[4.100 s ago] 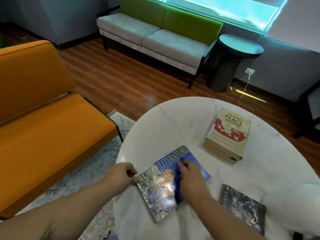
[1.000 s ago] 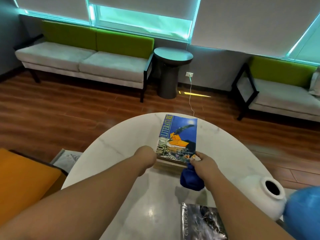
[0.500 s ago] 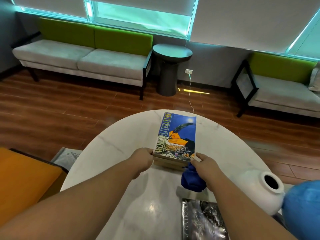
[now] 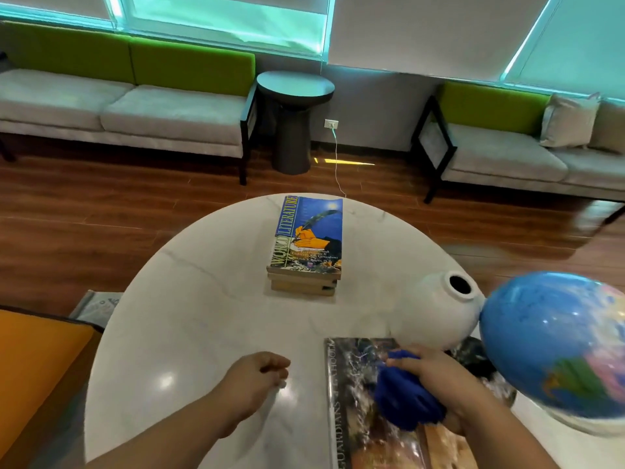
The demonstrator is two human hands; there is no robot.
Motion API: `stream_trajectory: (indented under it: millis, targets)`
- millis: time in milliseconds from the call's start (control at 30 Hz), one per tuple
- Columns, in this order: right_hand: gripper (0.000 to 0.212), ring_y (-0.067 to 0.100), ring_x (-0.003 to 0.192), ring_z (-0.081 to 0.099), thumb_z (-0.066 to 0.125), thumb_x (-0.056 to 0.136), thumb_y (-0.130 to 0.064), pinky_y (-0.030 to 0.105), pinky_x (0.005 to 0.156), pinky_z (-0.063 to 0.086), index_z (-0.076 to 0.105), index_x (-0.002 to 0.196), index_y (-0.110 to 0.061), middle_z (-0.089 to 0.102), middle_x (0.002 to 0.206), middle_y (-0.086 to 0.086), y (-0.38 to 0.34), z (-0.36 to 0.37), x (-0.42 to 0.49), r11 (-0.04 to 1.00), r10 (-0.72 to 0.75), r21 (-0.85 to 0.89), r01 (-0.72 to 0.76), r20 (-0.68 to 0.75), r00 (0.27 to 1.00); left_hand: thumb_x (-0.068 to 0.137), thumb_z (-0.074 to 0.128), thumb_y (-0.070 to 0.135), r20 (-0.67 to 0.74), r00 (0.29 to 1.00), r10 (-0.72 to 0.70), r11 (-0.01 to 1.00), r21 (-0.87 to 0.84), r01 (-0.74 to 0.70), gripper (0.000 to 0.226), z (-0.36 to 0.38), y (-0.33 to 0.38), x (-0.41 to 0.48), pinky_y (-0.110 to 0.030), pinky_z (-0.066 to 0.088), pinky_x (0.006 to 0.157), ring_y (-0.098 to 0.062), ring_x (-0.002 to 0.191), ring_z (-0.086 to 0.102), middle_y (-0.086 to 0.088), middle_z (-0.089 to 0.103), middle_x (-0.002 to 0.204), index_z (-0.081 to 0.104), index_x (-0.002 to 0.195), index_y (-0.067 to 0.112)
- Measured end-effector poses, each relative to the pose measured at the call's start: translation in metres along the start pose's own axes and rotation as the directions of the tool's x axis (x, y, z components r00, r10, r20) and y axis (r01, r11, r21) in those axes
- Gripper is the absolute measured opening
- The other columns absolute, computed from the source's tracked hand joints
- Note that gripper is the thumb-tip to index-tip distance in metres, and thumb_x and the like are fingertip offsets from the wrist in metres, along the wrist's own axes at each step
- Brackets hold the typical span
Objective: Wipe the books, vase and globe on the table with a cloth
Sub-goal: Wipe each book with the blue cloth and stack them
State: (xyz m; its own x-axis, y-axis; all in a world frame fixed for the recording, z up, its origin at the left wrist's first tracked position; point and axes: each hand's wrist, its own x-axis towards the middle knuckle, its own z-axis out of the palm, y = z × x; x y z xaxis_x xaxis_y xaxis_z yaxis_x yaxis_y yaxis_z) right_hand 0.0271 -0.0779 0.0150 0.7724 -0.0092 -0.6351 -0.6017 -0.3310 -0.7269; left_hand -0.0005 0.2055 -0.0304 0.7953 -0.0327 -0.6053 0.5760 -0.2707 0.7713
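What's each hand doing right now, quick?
Left hand: closed, fingers curled, holding nothing.
Right hand: holding the blue cloth over the dark book.

Bright daylight with a teal cast enters through the windows point(image 4: 223, 22) along the far wall. Glare spots shine on the glossy white desk point(image 4: 162, 380) and on the globe point(image 4: 554, 343). Straight lines bow toward the edges. The right hand point(image 4: 436, 377) and its blue cloth point(image 4: 402, 397) are softly blurred.
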Motion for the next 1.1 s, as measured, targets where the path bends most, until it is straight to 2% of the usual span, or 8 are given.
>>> stream_trajectory:
  millis: [133,267,400,500,667,867,967,1100]
  targets:
    - [0.012,0.018,0.065,0.055,0.057,0.087,-0.003,0.026,0.061,0.041,0.067,0.080,-0.003,0.061,0.072,0.011,0.015,-0.014,-0.020,0.967,0.028,-0.253,-0.012,0.062,0.998,0.092,0.056,0.006,0.147,0.988,-0.053,0.995,0.095,0.040,0.026,0.022,-0.003,-0.009,-0.009,0.044,0.062,0.000,0.085,0.065,0.002,0.070,0.106,0.064,0.115,0.016]
    - [0.020,0.014,0.063,0.047,0.056,0.082,-0.006,0.029,0.065,0.038,0.058,0.069,-0.020,0.050,0.066,0.002,0.035,-0.023,-0.027,0.919,0.090,-0.391,-0.046,0.097,0.991,0.090,0.059,0.007,0.199,0.978,-0.069,0.987,0.158,0.037,0.028,0.035,-0.005,-0.018,-0.011,0.045,0.063,-0.002,0.081,0.063,0.003,0.071,0.105,0.063,0.117,0.015]
    - [0.020,0.024,0.094,0.062,0.054,0.089,-0.006,0.035,0.085,0.048,0.054,0.103,-0.022,0.060,0.100,0.005,0.047,-0.021,-0.018,0.983,0.107,-0.160,-0.095,0.072,0.992,0.090,0.058,0.006,0.241,0.964,-0.115,0.976,0.206,0.065,0.036,0.042,-0.009,-0.022,-0.011,0.045,0.064,-0.001,0.087,0.062,0.004,0.068,0.113,0.060,0.125,0.013]
    - [0.010,0.021,0.069,0.054,0.048,0.094,-0.003,0.028,0.061,0.043,0.055,0.089,-0.007,0.051,0.081,0.010,0.044,-0.018,-0.013,0.982,0.180,0.034,-0.185,0.117,0.977,0.091,0.056,0.002,0.265,0.954,-0.139,0.976,0.199,0.087,0.047,0.050,-0.011,-0.023,-0.010,0.046,0.063,-0.002,0.094,0.060,0.004,0.061,0.122,0.049,0.136,0.014]
    - [0.037,0.020,0.053,0.041,0.027,0.096,-0.001,0.026,0.053,0.035,0.043,0.064,-0.007,0.034,0.063,0.008,0.049,-0.019,-0.004,0.944,0.228,0.182,-0.274,0.235,0.945,0.093,0.049,-0.001,0.294,0.951,-0.091,0.985,0.166,0.043,0.049,0.060,-0.014,-0.020,-0.021,0.046,0.086,-0.013,0.103,0.050,0.007,0.052,0.110,0.041,0.135,0.022]
    - [0.021,0.030,0.082,0.055,0.055,0.086,-0.011,0.040,0.081,0.044,0.060,0.098,0.006,0.052,0.092,0.022,0.052,-0.006,0.005,0.951,0.208,0.180,-0.253,0.234,0.950,0.091,0.047,-0.004,0.229,0.968,-0.099,0.993,0.087,0.081,0.034,0.052,-0.015,-0.028,-0.026,0.040,0.081,-0.014,0.096,0.051,0.004,0.059,0.097,0.052,0.081,0.028]
    - [0.045,0.033,0.098,0.050,0.053,0.086,-0.003,0.041,0.086,0.043,0.047,0.126,0.015,0.050,0.108,0.025,0.045,0.010,0.007,0.953,0.207,0.151,-0.262,0.308,0.929,0.089,0.045,-0.008,0.155,0.986,-0.060,0.998,0.021,0.057,0.037,0.035,-0.014,-0.036,-0.025,0.042,0.082,-0.013,0.098,0.058,0.005,0.065,0.094,0.056,0.079,0.026]
    - [0.041,0.027,0.091,0.047,0.048,0.084,0.005,0.035,0.079,0.037,0.043,0.124,0.015,0.054,0.102,0.025,0.033,0.043,0.012,0.994,0.099,0.006,-0.107,0.334,0.938,0.079,0.053,0.003,0.056,0.998,-0.002,0.999,-0.050,0.005,0.025,0.005,-0.014,-0.041,-0.031,0.048,0.086,-0.019,0.105,0.060,-0.001,0.068,0.103,0.062,0.087,0.025]
